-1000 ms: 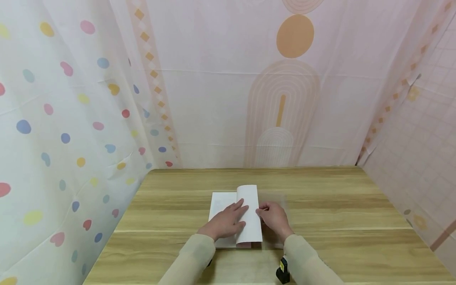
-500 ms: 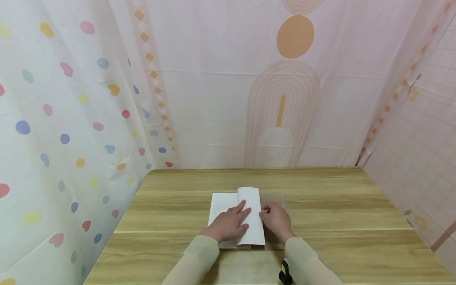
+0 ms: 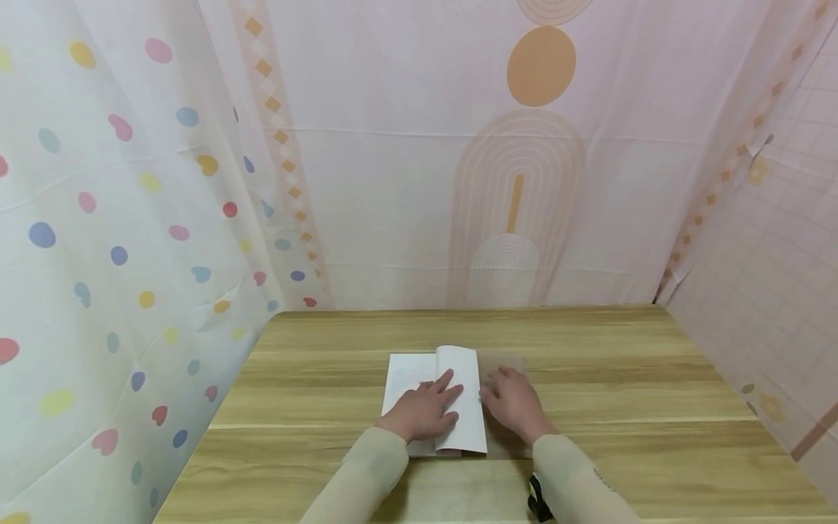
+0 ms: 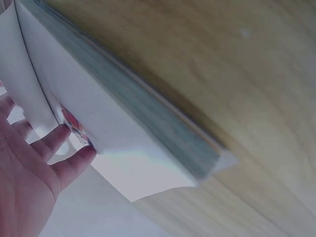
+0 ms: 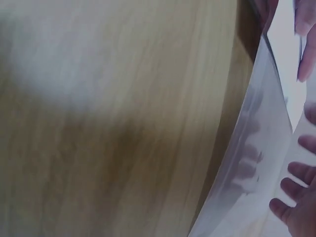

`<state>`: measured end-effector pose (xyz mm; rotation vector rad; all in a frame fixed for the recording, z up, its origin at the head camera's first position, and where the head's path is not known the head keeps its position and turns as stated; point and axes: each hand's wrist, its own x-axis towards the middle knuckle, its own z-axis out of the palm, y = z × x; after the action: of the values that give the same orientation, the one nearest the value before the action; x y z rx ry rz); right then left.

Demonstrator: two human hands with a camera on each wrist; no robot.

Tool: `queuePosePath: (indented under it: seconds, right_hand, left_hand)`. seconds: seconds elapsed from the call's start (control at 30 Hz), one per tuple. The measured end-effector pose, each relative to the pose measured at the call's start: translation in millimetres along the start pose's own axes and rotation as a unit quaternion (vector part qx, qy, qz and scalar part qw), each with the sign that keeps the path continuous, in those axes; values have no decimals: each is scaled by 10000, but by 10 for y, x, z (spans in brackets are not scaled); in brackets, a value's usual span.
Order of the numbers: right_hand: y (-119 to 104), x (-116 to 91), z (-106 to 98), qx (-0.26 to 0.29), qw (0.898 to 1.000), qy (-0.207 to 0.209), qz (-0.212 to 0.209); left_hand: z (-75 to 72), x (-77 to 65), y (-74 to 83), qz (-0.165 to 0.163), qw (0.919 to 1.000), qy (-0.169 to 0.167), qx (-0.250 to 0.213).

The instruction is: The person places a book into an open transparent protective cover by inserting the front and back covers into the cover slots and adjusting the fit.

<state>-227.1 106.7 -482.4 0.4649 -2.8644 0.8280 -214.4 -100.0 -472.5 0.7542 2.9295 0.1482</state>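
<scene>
one spread left hand (image 3: 422, 413) rested on the open book (image 3: 469, 411) on the table (image 3: 314, 386); the right hand (image 3: 515, 400), fingers parted, was over a clear flap (image 3: 505, 444) at the book's three o'clock; a patterned curtain (image 3: 386, 182) hung beyond, at twelve.

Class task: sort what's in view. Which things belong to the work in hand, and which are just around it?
In the work: book; curled white leaf; clear sheet; left hand; right hand.

Just around: wooden table; spotted curtain; arch-patterned curtain.
</scene>
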Motion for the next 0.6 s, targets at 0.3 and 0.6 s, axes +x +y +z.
queuePosePath:
  seconds: [0.3,0.6]
  right_hand:
    - [90,-32,30,-86,9976,-606,-331]
    - [146,-55,78,-193,9968,-770,-93]
  left_hand:
    - [-16,55,66,-349,9991,-219,-36]
    - [-48,78,124,-422,9988,-218,124]
